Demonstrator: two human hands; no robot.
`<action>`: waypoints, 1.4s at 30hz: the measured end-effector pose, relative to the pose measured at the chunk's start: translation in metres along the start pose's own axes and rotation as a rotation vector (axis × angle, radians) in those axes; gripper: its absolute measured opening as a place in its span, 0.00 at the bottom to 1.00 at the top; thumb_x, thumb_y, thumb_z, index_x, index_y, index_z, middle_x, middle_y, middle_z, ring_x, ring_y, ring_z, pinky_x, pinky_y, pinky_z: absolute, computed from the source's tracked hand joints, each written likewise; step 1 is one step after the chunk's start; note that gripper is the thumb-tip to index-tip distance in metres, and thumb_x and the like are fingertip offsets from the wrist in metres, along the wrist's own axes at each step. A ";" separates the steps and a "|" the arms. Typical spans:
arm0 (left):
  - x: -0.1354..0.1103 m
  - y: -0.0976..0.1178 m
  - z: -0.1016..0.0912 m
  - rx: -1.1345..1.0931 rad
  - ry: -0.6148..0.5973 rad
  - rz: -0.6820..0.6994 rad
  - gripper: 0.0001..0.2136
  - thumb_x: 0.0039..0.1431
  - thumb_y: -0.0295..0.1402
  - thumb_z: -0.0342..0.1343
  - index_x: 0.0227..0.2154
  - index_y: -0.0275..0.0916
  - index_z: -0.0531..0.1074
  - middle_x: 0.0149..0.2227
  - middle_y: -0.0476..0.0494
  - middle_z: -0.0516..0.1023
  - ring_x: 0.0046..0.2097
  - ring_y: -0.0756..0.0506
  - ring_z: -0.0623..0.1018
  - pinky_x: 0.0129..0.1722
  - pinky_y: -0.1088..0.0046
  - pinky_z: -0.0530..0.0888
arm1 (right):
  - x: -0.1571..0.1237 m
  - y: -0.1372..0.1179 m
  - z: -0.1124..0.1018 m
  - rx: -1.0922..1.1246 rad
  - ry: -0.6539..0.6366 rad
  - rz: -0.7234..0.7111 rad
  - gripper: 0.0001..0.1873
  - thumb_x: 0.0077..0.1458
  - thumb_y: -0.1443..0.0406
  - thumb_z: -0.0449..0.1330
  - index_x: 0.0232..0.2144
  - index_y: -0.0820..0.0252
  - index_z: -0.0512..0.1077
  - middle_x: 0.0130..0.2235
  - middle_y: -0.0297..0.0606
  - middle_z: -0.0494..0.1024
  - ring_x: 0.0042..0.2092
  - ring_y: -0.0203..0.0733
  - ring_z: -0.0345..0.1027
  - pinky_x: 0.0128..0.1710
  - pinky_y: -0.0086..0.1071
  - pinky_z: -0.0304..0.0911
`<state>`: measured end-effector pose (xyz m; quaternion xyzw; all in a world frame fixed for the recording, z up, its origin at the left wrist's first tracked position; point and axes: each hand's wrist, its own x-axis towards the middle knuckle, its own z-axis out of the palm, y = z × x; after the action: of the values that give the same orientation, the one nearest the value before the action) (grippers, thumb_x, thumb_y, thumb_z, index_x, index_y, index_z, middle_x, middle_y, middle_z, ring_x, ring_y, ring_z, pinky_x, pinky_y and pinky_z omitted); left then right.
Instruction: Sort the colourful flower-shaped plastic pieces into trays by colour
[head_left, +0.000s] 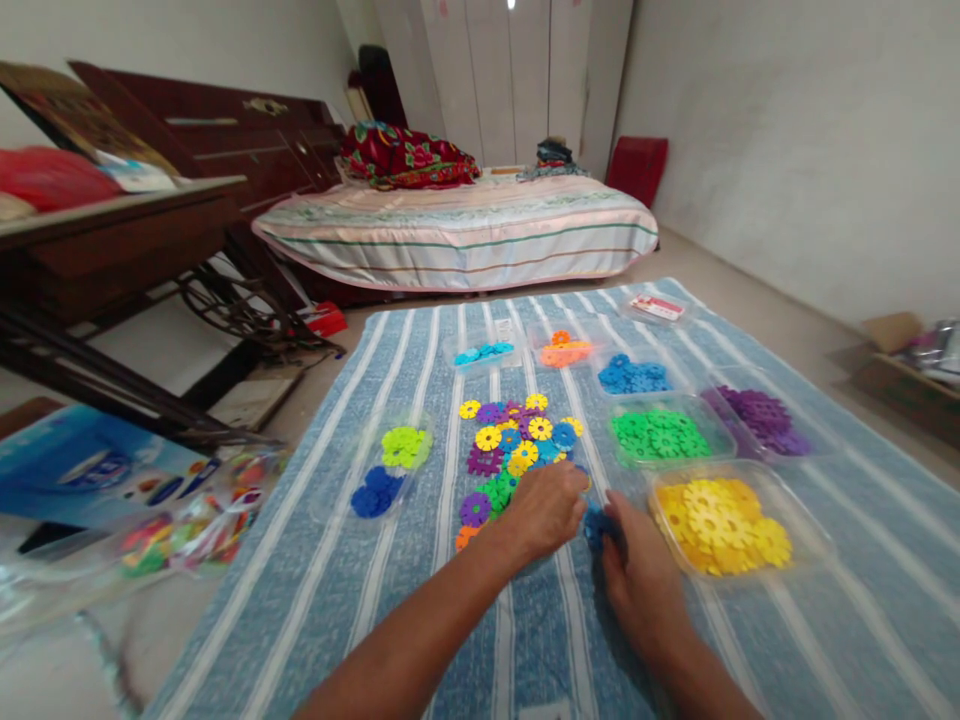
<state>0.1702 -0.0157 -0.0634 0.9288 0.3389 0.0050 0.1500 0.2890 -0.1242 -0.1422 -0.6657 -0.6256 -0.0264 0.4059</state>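
Mixed plastic discs (pixel 523 459), thin and cog-edged, lie heaped at eleven o'clock from the left hand (pixel 544 512), its fingers bent, whether pinching anything I cannot tell, while at its three o'clock blue discs (pixel 596 527) sit pinched in the right hand (pixel 646 580), seemingly a gathering step calling for a light rim grip next.

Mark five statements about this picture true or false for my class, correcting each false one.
1. The right hand is touching blue notched plastic. True.
2. The tray of yellow discs is opaque. False: it is transparent.
3. In the picture, the green discs lie left of the purple discs. True.
4. The mixed pile shows a single colour. False: it includes yellow, purple, green and blue discs.
5. The cloth is plain red. False: it is blue with white stripes.
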 end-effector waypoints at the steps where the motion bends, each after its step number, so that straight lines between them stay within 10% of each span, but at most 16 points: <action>1: -0.001 0.002 0.002 -0.001 -0.008 0.019 0.05 0.57 0.32 0.49 0.33 0.39 0.69 0.36 0.43 0.73 0.41 0.44 0.73 0.38 0.71 0.69 | 0.000 0.000 -0.001 0.008 -0.003 0.004 0.23 0.56 0.68 0.48 0.55 0.60 0.57 0.44 0.47 0.72 0.44 0.47 0.68 0.39 0.40 0.68; 23: -0.006 0.014 -0.002 -0.158 -0.285 0.137 0.11 0.53 0.28 0.49 0.36 0.42 0.74 0.37 0.45 0.79 0.42 0.44 0.75 0.39 0.72 0.68 | -0.013 -0.014 -0.020 0.294 -0.155 0.232 0.21 0.53 0.67 0.51 0.51 0.57 0.62 0.44 0.41 0.73 0.44 0.43 0.69 0.43 0.38 0.67; 42: -0.047 0.012 0.002 -0.463 -0.208 -0.033 0.02 0.45 0.26 0.52 0.22 0.38 0.66 0.24 0.53 0.67 0.28 0.52 0.66 0.26 0.78 0.58 | -0.021 -0.019 -0.030 0.295 -0.185 0.142 0.13 0.52 0.68 0.55 0.41 0.58 0.69 0.38 0.41 0.74 0.40 0.42 0.69 0.39 0.34 0.68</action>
<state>0.1413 -0.0546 -0.0577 0.8595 0.3266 -0.0153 0.3930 0.2828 -0.1607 -0.1236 -0.6410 -0.6089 0.1556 0.4406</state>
